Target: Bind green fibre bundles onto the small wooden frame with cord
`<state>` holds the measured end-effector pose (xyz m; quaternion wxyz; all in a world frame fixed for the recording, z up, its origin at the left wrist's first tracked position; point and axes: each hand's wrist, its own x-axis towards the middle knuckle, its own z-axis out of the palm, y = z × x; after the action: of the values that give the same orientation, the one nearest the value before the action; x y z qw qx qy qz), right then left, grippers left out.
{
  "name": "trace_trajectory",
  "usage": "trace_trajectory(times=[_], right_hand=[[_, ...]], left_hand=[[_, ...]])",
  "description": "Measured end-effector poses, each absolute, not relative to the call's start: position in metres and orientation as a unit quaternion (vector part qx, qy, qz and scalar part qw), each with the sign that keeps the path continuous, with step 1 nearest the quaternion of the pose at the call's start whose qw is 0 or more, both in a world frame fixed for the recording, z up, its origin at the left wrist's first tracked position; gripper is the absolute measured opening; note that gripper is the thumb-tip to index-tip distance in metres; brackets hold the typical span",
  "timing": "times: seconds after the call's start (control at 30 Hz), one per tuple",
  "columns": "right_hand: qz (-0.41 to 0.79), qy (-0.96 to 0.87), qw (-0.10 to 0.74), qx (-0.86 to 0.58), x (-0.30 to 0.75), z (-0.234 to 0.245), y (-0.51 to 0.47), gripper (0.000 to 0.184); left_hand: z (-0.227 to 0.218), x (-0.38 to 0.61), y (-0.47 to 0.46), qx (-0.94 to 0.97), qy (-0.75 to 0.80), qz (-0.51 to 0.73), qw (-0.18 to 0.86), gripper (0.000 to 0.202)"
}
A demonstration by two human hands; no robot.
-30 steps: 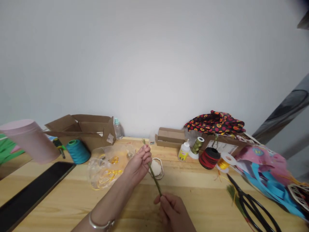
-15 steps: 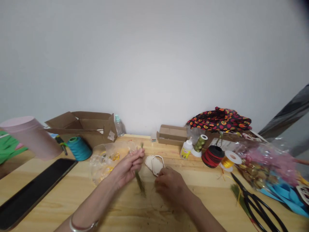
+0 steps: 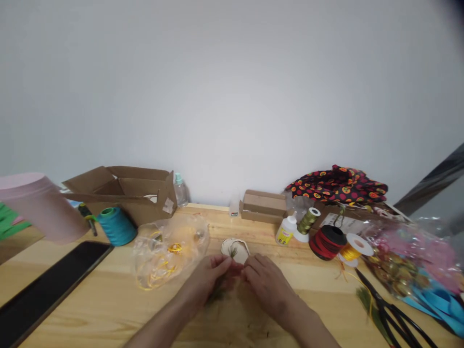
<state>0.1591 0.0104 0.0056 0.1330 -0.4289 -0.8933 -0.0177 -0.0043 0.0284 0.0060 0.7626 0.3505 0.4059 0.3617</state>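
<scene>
Near the middle of the wooden table, my left hand [image 3: 205,280] is closed on a bundle of green threads [image 3: 234,253]. One tuft of the bundle sticks up past the thumb, and its lower end shows blurred under the palm. My right hand [image 3: 268,285] meets it from the right, with its fingers curled and pressed together close to the bundle. What those fingers pinch is hidden. Just beyond both hands lie pale flat cut-out pieces [image 3: 239,247], partly covered by the fingertips and the tuft.
A clear plastic bag [image 3: 192,241] with yellow cords and a phone [image 3: 47,295] lie left. Behind stand a teal thread cone [image 3: 118,227] and open carton [image 3: 137,208]. Rightward are a glue bottle [image 3: 286,231], red-and-black spool [image 3: 328,241], yellow spool [image 3: 351,251] and black scissors [image 3: 384,304].
My left hand has come down and right with the thread bundle, which stood raised before. My right hand now almost touches it. The view has shifted slightly.
</scene>
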Motion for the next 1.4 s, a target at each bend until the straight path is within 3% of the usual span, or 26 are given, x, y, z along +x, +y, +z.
trace_trajectory(times=[0.17, 0.63, 0.73, 0.93, 1.13, 1.4], right_hand=[[-0.068, -0.855, 0.212, -0.469, 0.171, 0.001, 0.016, 0.009], [-0.044, -0.845, 0.247, -0.472, 0.177, 0.0, 0.016, 0.012], [0.01, -0.836, 0.276, -0.474, 0.182, 0.006, 0.015, 0.013], [0.154, -0.718, 0.421, -0.532, 0.193, 0.011, 0.014, 0.02], [0.387, -0.673, 0.434, -0.457, 0.175, 0.013, 0.007, 0.029], [0.499, -0.592, 0.479, -0.414, 0.174, 0.01, 0.004, 0.023]], left_hand=[[0.001, 0.022, 0.027, 0.313, 0.365, 0.373, 0.794, 0.024], [-0.009, 0.025, 0.023, 0.429, 0.423, 0.311, 0.735, 0.038], [-0.008, 0.026, 0.021, 0.438, 0.429, 0.308, 0.727, 0.037], [0.005, 0.026, 0.019, 0.331, 0.4, 0.347, 0.781, 0.028], [0.012, 0.024, 0.015, 0.328, 0.375, 0.344, 0.796, 0.028], [0.008, 0.024, 0.012, 0.363, 0.375, 0.323, 0.789, 0.033]])
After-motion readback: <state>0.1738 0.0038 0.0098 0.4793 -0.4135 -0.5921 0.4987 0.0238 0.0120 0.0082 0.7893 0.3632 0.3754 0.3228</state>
